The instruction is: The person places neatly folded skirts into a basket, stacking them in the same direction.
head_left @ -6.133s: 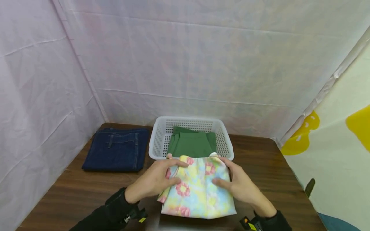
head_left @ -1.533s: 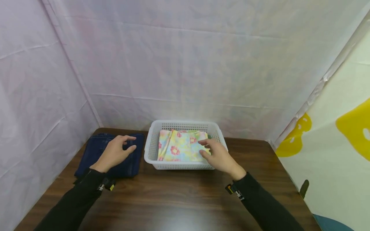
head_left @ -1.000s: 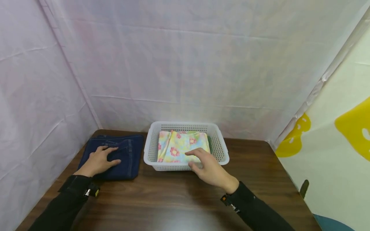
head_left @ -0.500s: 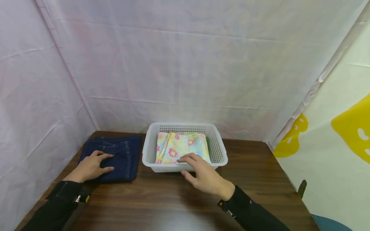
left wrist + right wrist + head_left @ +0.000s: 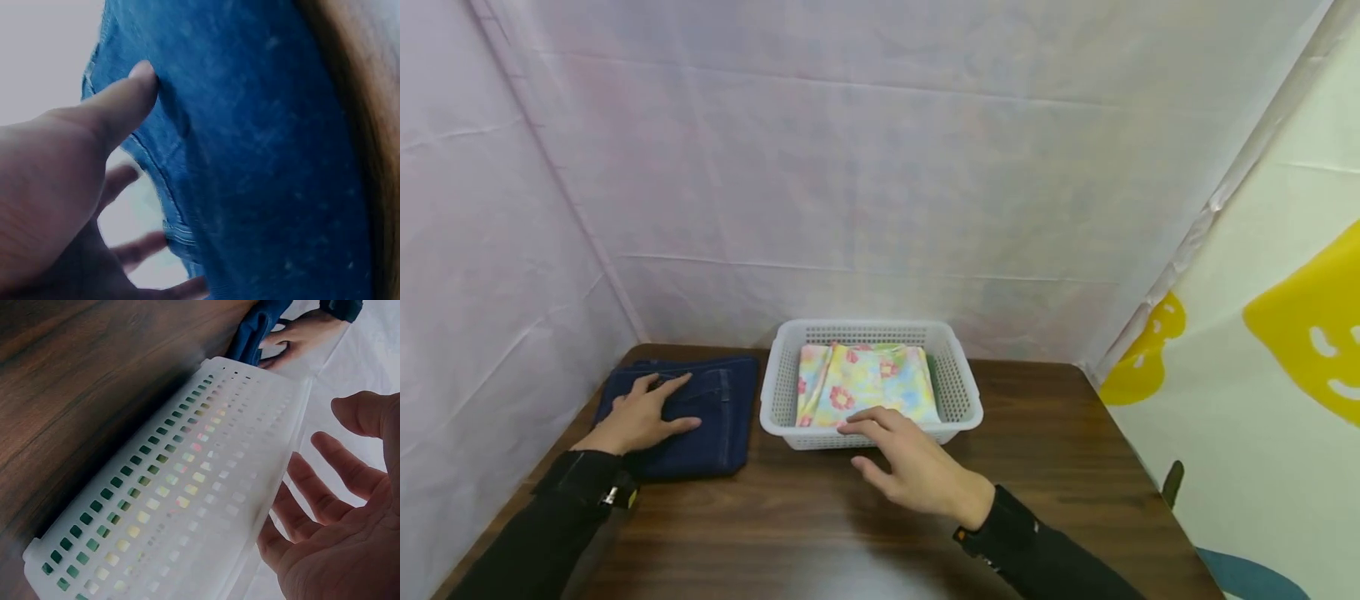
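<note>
Folded jeans [image 5: 711, 433] near back-left corner of table [image 5: 775, 525]; left hand [image 5: 636, 421] spread on them, not gripping. Right hand [image 5: 913, 467] loosely spread, empty, by white plastic basket [image 5: 808, 442]. Risk: pinching only top layer could unfold jeans.

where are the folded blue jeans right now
In the head view, the folded blue jeans lie at the far left of the wooden table, left of the white basket and beneath the left hand.
</note>
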A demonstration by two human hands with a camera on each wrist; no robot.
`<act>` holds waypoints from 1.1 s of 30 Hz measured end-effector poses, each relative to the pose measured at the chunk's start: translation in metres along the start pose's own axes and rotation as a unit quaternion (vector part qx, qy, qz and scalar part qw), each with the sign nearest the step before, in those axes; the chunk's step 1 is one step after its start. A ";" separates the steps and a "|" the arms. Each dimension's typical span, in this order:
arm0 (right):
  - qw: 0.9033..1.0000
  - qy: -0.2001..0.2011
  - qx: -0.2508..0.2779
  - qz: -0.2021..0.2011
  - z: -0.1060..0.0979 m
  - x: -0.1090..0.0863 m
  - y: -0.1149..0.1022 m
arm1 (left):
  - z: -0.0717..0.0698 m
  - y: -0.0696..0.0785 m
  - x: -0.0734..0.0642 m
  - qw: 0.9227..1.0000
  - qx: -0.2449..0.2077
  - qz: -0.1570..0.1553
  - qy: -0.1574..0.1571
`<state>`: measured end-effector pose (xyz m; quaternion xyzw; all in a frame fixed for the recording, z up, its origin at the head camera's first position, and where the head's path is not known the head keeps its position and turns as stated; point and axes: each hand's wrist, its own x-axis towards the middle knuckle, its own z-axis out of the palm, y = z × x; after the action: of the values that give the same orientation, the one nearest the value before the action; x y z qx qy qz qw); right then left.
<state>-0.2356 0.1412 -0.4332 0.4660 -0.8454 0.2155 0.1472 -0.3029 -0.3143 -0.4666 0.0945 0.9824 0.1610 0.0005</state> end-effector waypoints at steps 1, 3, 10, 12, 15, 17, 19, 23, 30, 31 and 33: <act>1.000 0.001 0.002 -0.004 0.001 0.001 -0.001 | 0.000 -0.002 0.001 1.000 0.005 0.009 -0.004; 1.000 0.002 0.003 -0.014 0.003 0.003 -0.004 | 0.000 -0.006 0.000 0.999 0.015 0.026 -0.011; 0.999 0.010 0.006 -0.046 0.009 0.008 -0.015 | -0.005 -0.007 -0.012 0.998 0.014 0.059 -0.018; 0.998 0.013 0.010 -0.058 0.010 0.009 -0.017 | -0.007 -0.006 -0.016 0.997 0.014 0.068 -0.025; 0.997 0.014 0.018 -0.075 0.013 0.012 -0.021 | -0.008 -0.005 -0.024 0.996 0.010 0.076 -0.037; 0.996 0.013 0.017 -0.088 0.015 0.014 -0.024 | -0.008 -0.004 -0.031 0.996 0.003 0.079 -0.046; 0.995 0.010 0.013 -0.100 0.019 0.015 -0.027 | -0.009 -0.005 -0.039 0.995 -0.003 0.079 -0.054; 0.993 -0.007 -0.002 -0.116 0.026 0.016 -0.034 | -0.009 -0.004 -0.052 0.994 -0.017 0.083 -0.067; 0.990 -0.054 -0.008 -0.127 0.036 0.023 -0.044 | -0.012 0.002 -0.065 0.990 -0.047 0.105 -0.086; 0.990 -0.063 -0.010 -0.129 0.038 0.025 -0.045 | -0.012 0.003 -0.066 0.989 -0.050 0.111 -0.088; 0.988 -0.082 -0.015 -0.130 0.041 0.028 -0.048 | -0.013 0.005 -0.068 0.986 -0.059 0.124 -0.091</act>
<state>-0.2120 0.0773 -0.4454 0.5857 -0.7902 0.1424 0.1111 -0.2357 -0.3261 -0.4548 0.2299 0.9478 0.2079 0.0752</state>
